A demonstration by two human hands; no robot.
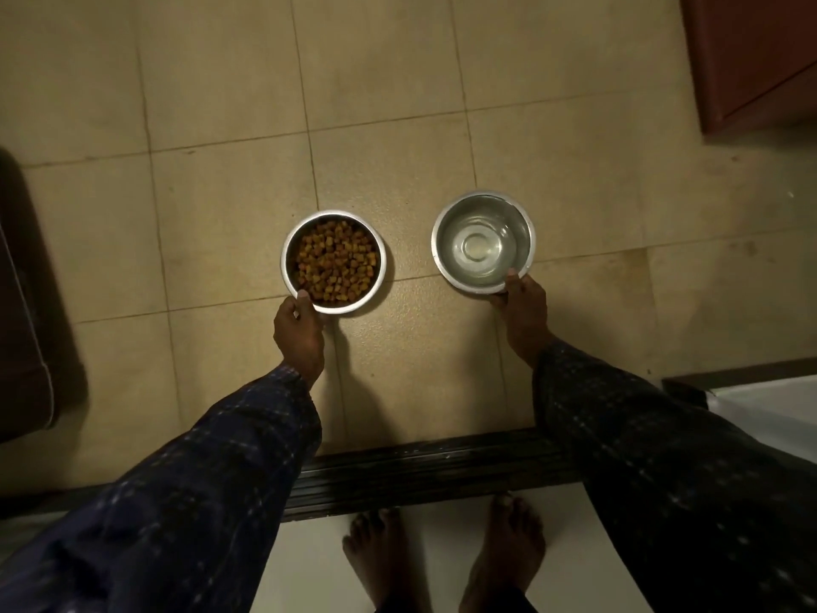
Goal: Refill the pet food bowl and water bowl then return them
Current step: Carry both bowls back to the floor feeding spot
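Two steel bowls are low over the beige tiled floor (221,126), side by side. The food bowl (286,254) on the left is filled with brown kibble (336,263). My left hand (298,334) grips its near rim, thumb over the edge. The water bowl (482,205) on the right holds clear water. My right hand (521,311) grips its near rim, thumb on top. I cannot tell whether the bowls rest on the tiles or hang just above them. Both arms are in dark checked sleeves.
A dark threshold strip (420,471) crosses the floor behind my hands; my bare feet (442,559) stand on white flooring below it. A brown cabinet (760,55) fills the top right corner. A dark cushioned piece of furniture (26,311) lines the left edge.
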